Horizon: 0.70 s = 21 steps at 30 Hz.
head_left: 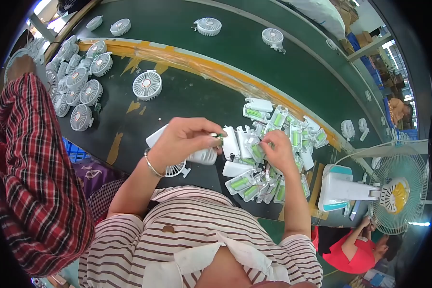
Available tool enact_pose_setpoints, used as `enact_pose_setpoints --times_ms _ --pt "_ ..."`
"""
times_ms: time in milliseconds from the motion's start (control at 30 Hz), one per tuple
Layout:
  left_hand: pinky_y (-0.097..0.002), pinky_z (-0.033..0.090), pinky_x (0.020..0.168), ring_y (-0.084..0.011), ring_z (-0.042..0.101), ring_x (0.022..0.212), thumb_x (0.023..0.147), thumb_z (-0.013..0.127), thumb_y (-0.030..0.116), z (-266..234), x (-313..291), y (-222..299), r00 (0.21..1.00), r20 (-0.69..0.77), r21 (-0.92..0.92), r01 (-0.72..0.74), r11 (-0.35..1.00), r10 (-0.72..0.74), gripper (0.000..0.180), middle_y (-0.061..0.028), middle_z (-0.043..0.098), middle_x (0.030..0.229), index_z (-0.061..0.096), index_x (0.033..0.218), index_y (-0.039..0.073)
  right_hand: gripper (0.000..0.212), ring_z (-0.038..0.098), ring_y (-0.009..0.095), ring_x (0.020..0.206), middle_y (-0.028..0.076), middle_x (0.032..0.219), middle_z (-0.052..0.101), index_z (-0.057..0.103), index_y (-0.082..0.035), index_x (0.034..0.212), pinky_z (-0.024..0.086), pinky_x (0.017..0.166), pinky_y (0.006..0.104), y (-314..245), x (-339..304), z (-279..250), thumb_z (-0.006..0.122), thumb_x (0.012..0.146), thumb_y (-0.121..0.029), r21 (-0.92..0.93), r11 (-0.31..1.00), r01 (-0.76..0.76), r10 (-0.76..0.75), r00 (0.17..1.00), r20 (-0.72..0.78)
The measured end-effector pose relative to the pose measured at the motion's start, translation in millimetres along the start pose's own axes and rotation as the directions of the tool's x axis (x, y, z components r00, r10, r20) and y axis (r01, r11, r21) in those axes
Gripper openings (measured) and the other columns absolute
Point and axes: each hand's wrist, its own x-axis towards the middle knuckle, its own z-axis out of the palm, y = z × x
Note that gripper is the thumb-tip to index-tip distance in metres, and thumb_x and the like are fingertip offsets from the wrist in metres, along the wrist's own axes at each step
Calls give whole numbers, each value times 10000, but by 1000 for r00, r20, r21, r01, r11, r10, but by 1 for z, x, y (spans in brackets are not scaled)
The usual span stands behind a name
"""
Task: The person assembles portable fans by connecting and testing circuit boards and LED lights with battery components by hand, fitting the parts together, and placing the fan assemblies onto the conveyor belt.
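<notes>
My left hand (pixel 189 141) is closed, thumb and fingers pinching a small greenish part (pixel 218 138) that looks like a circuit board. Under that hand are a rounded white fan piece (pixel 204 156) and a white fan head (pixel 176 169), both partly covered. Whether the palm also grips them cannot be seen. My right hand (pixel 277 150) has its fingertips pinched together over a heap of white handle shells (pixel 237 169), many with green battery cells (pixel 241 183) inside. What its fingers hold, if anything, is hidden. One single fan head (pixel 147 85) lies beyond my left hand.
A pile of white fan heads (pixel 77 79) stands at the left, beside a person's checked sleeve (pixel 38 163). Beyond a taped ledge (pixel 177 56), a green conveyor belt (pixel 240 45) carries several fan heads. A desk fan (pixel 393 194) stands at right, near a person in red (pixel 353 254).
</notes>
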Motion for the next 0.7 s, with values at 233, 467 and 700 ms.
enact_pose_setpoints --times_ms 233,467,700 --pt "-198 439 499 -56 567 546 851 618 75 17 1 -19 960 -1 221 275 936 -282 258 -14 586 670 566 1101 38 88 579 105 585 81 689 617 535 -24 873 466 545 218 -67 12 -26 592 874 -91 732 613 -298 416 909 22" --pt "-200 409 459 -43 546 506 861 597 112 11 24 -31 965 -17 253 256 933 -260 104 16 560 604 649 924 48 165 622 146 654 76 775 647 605 -20 1001 477 556 240 -37 14 2 619 847 -76 820 402 -407 452 867 208" --pt "-191 412 473 -30 534 536 878 586 140 6 14 -33 968 -20 236 246 940 -249 140 18 579 664 645 971 53 404 637 241 836 137 1015 635 560 -41 1147 493 742 367 111 164 -43 651 798 -224 13 958 -287 268 877 -399"
